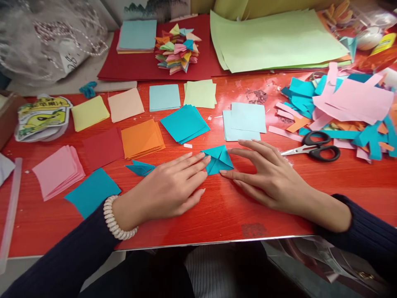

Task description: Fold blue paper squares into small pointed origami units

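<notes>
A small blue paper (218, 160) with folded flaps lies flat on the red table (198, 215) between my hands. My left hand (173, 186) rests palm down, its fingers stretched out and their tips on the paper's left edge. On the right side, my right hand (269, 176) has its fingers spread, with the index and thumb tips touching the paper's right edge and lower corner. A folded blue piece (140, 167) sits just beyond my left hand, partly hidden by it. Near my left forearm lies a flat blue square (93, 192).
Black-handled scissors (313, 147) lie right of my right hand, before a heap of paper scraps (353, 99). Stacks of coloured squares, including orange (142, 138) and blue (185, 124), spread across the left and middle. A colourful folded-paper cluster (178, 49) stands at the back.
</notes>
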Demonstrator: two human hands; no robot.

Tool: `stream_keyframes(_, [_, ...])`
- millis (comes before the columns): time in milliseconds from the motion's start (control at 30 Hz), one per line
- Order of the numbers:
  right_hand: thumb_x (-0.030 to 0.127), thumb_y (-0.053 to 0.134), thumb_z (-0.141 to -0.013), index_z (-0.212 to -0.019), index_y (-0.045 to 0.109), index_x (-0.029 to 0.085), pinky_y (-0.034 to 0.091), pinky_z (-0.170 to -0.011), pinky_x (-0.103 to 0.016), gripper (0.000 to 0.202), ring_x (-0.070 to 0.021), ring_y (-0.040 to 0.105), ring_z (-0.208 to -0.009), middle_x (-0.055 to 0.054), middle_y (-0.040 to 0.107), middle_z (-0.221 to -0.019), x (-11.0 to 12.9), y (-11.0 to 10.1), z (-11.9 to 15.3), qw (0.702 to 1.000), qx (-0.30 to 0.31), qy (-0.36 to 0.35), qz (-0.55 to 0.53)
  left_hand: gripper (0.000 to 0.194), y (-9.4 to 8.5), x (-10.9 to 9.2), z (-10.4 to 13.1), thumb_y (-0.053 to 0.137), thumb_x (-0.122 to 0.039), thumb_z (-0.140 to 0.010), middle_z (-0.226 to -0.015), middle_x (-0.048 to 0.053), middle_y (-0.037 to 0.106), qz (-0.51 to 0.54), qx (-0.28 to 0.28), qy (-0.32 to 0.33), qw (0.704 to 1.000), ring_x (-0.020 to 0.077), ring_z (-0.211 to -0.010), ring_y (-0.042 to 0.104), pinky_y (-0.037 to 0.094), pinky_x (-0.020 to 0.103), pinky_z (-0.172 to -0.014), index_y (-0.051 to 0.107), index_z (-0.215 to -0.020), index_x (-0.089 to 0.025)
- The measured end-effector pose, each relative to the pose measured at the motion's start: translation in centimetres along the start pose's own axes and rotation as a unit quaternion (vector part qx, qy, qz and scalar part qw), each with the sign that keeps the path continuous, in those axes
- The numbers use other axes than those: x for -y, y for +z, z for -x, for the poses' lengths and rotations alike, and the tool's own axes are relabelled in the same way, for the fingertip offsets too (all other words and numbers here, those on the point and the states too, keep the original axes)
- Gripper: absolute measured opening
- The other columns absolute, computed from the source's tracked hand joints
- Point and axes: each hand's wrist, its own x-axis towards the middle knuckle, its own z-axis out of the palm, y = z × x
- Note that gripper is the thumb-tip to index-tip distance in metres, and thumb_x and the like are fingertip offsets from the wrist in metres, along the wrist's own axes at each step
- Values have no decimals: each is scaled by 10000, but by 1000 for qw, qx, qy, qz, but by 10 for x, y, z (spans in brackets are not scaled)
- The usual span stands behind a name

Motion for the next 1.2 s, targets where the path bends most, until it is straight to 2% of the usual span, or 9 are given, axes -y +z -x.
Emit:
stream_keyframes(200, [218, 539, -835, -1136, 606, 267, 360, -971, -486, 312, -302, 323, -1257, -113, 462, -1254, -3, 2, 0, 1000, 1, -5, -5, 383, -4, -2, 0, 394, -311, -904, -1329, 153, 444, 14, 4, -24, 1000, 230, -1281, 355, 314, 372, -1093, 504, -1155, -44])
stream_keyframes(467, [231, 556, -827, -1160, 585, 279, 351, -977, -495, 337, -304, 344, -1241, -114, 442, -1279, -2, 4, 2, 1000, -8, -3, 15, 377, -3, -1, 1, 375, -272, -911, -1370, 129, 397, 22, 18, -31, 999, 206, -1305, 314, 288, 349, -1109, 465, -1211, -62])
stream_keyframes(733, [228, 557, -826, -1146, 591, 260, 353, -980, -489, 324, -289, 357, -1238, -113, 476, -1256, 3, 4, 0, 999, -18, -1, 34, 339, -1, -2, 0, 389, -248, -904, -1344, 131, 432, -18, 22, 7, 1000, 243, -1304, 309, 275, 391, -1109, 520, -1172, -88])
stream_keyframes(833, [216, 554, -825, -1117, 605, 235, 349, -983, -486, 297, -277, 373, -1235, -112, 508, -1234, 6, 2, -2, 999, -20, -10, 43, 343, 1, -4, -1, 399, -274, -901, -1339, 136, 437, -20, 10, 0, 1000, 242, -1293, 331, 288, 379, -1103, 534, -1144, -73])
stream_keyframes(1000, [184, 538, -829, -1108, 603, 169, 328, -1011, -472, 287, -242, 459, -1175, -103, 591, -1155, 9, 1, -4, 999, -16, -32, 37, 451, 10, -7, -5, 407, -284, -906, -1282, 120, 501, -59, -42, -35, 997, 219, -1216, 439, 322, 374, -1082, 390, -1301, -67])
stream_keyframes(1133, [164, 521, -840, -1159, 561, 152, 318, -1024, -465, 322, -218, 513, -1126, -90, 621, -1118, 6, 1, -5, 998, -4, -51, 20, 364, 12, -9, -10, 419, -273, -898, -1188, 117, 565, -67, -51, -28, 996, 240, -1146, 492, 347, 400, -1052, 517, -1193, -83])
stream_keyframes(1200, [166, 519, -842, -1178, 539, 153, 338, -1010, -459, 336, -217, 524, -1114, -89, 621, -1118, 4, 1, -5, 998, -6, -59, 14, 342, 10, -9, -11, 425, -279, -893, -1209, 132, 541, -55, -47, -37, 997, 255, -1159, 474, 352, 415, -1042, 549, -1149, -88])
